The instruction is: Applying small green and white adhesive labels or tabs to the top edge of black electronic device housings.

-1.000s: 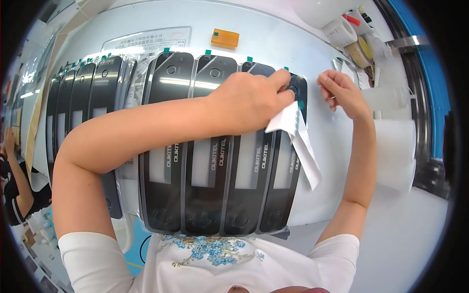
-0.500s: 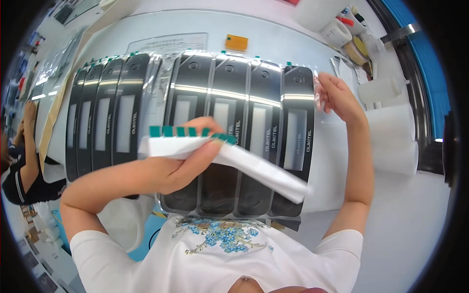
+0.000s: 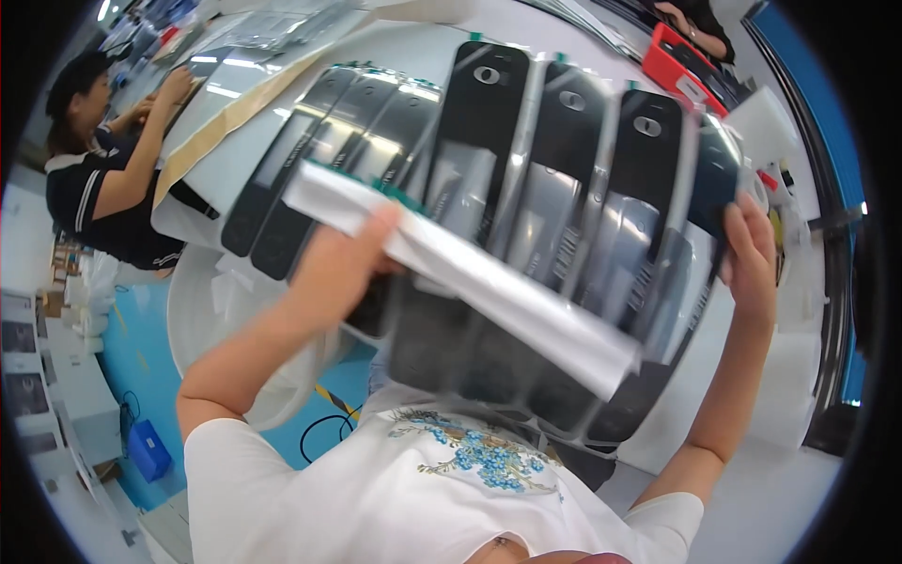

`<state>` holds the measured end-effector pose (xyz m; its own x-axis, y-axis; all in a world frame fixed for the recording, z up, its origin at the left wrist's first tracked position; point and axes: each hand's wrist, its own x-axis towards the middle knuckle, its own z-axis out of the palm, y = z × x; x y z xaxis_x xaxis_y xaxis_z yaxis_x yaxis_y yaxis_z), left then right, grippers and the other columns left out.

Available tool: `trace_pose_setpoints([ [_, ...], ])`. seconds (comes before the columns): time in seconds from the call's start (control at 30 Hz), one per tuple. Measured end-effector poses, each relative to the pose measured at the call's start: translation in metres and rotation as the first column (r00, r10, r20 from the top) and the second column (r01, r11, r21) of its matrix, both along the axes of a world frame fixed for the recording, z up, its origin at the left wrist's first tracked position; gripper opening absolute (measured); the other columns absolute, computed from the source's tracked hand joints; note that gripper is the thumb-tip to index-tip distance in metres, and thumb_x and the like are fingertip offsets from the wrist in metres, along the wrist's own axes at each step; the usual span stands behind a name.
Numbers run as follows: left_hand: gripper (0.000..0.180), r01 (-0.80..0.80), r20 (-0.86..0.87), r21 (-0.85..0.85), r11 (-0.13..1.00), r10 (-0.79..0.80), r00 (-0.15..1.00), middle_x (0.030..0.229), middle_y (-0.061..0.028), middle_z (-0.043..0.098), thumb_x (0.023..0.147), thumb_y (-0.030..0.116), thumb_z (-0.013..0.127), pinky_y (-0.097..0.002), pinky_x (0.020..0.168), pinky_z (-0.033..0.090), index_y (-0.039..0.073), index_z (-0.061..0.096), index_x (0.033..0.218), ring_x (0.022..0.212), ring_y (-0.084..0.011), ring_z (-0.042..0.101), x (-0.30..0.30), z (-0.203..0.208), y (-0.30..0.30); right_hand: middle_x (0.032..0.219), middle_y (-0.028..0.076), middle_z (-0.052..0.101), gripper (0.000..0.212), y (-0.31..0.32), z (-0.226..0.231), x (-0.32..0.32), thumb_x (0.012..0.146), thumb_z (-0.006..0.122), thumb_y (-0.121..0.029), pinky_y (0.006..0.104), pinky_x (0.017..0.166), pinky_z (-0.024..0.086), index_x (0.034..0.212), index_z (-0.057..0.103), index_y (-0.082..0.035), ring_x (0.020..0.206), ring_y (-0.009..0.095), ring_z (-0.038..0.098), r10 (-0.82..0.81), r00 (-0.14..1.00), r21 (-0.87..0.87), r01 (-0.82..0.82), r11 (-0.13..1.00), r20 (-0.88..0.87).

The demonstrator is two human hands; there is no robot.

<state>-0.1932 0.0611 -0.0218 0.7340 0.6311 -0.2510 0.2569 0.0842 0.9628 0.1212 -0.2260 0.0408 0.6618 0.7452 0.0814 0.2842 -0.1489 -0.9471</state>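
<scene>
- Work area: white table point(image 3: 399, 47), with a blue floor point(image 3: 150, 352) showing at the lower left; I view both from the head camera.
- Left hand point(image 3: 343, 268): I read it as closed, with thumb and fingers pinching a long white strip point(image 3: 503, 282) near its left end.
- White strip: runs diagonally down to the right, in front of the panel set; green tabs point(image 3: 406, 199) line its upper edge near the grip. Its right end is blurred.
- Panel set point(image 3: 568, 122): four long black panels with clear film, side by side, lower ends toward the white shirt point(image 3: 329, 484). I cannot tell whether its underside touches the table.
- Right hand point(image 3: 752, 254): fingers bent closed on the right edge of the panel set; I cannot see the fingertips fully.
- Second panel stack point(image 3: 252, 218): dark panels, overlapping, left of the panel set.
- Surroundings: I locate a white bin point(image 3: 193, 315) below the stack, a red tray point(image 3: 660, 58) at the upper right, and a co-worker point(image 3: 103, 202) at the upper left.
</scene>
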Motion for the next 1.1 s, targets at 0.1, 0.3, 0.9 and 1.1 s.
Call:
trace_pose_setpoints([
  [0.1,0.037,-0.115,0.116,0.046,0.992,0.109,0.987,0.087,-0.0087,0.067,0.099,0.033,0.054,-0.0283,0.063,0.049,-0.002,0.061,0.105,0.068,-0.0133,0.060,-0.022,-0.002,0.098,0.065,-0.005,0.048,0.026,0.089,-0.008,-0.035,0.098,0.058,-0.030,0.0188,0.043,0.038,0.089,0.058,-0.005,0.051,0.005,0.051,0.082,0.971,-0.080,-0.103,0.991,-0.226],
  [0.3,0.037,-0.016,0.011,0.149,0.989,0.014,1.000,0.086,-0.0087,0.066,0.098,0.036,0.055,-0.0267,0.064,0.045,0.000,0.062,0.105,0.069,-0.0133,0.058,-0.061,-0.004,0.231,0.078,0.013,0.069,0.029,0.219,-0.068,-0.073,0.098,0.059,-0.023,0.0234,0.058,0.057,0.091,0.058,0.005,0.063,0.014,0.066,0.309,0.801,-0.079,-0.402,0.912,-0.513],
  [0.9,0.046,0.641,0.225,0.068,0.764,-0.638,0.737,0.072,-0.0012,0.056,0.099,0.048,0.048,-0.0258,0.059,0.044,0.004,0.062,0.095,0.066,-0.0081,0.054,0.129,-0.016,-0.015,0.113,0.018,0.066,0.043,0.110,-0.094,0.102,0.080,0.075,-0.034,0.0389,0.094,0.045,0.107,0.066,-0.001,0.109,0.032,0.060,0.422,0.661,-0.669,0.165,0.724,0.620],
  [1.1,0.034,0.501,0.102,0.745,0.440,-0.818,0.567,0.079,-0.0181,0.063,0.096,0.033,0.051,-0.0469,0.066,0.050,0.001,0.060,0.090,0.073,-0.0398,0.062,0.203,-0.031,-0.095,0.072,0.009,0.065,0.028,0.048,-0.069,0.075,0.085,0.072,-0.019,0.0301,0.054,0.047,0.101,0.059,-0.002,0.058,0.016,0.059,-0.048,0.730,-0.344,0.378,0.860,0.681],
])
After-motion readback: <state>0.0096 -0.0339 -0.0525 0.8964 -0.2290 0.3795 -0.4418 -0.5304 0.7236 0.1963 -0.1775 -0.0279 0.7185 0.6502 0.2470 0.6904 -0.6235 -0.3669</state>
